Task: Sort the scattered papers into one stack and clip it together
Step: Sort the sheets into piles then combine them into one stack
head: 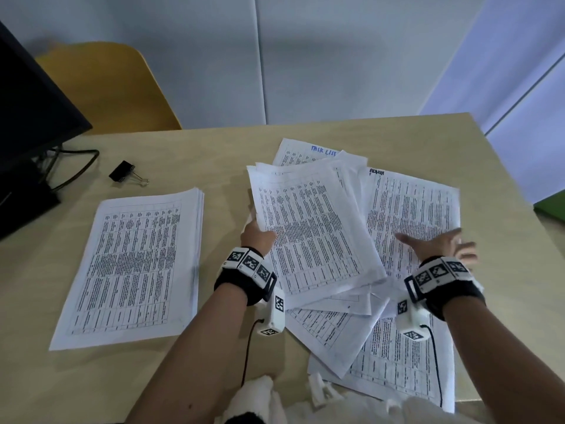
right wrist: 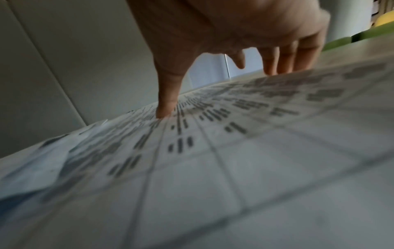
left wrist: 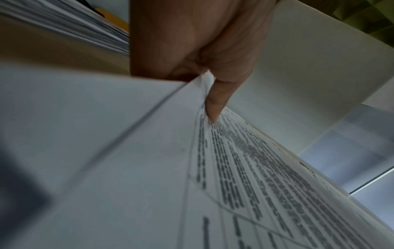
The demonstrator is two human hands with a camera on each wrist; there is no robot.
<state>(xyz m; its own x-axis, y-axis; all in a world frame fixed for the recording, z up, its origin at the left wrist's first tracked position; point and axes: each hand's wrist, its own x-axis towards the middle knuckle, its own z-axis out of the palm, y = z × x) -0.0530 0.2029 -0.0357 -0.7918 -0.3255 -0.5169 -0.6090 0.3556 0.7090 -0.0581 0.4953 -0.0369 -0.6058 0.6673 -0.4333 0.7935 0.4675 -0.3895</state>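
A neat stack of printed sheets (head: 131,264) lies on the left of the table. To its right, loose printed papers (head: 409,215) lie scattered and overlapping. My left hand (head: 258,237) grips the left edge of a bundle of several sheets (head: 308,228) lifted off the pile; in the left wrist view the thumb (left wrist: 217,101) pinches the bundle (left wrist: 245,168). My right hand (head: 440,244) is spread flat on a sheet headed "ADMIN", fingers (right wrist: 168,101) straight and touching the paper (right wrist: 234,151). A black binder clip (head: 123,172) lies at the far left.
A dark monitor (head: 27,123) with cables stands at the left edge. A yellow chair (head: 104,87) is behind the wooden table (head: 214,154). Some sheets overhang the table's near edge at the right (head: 428,390).
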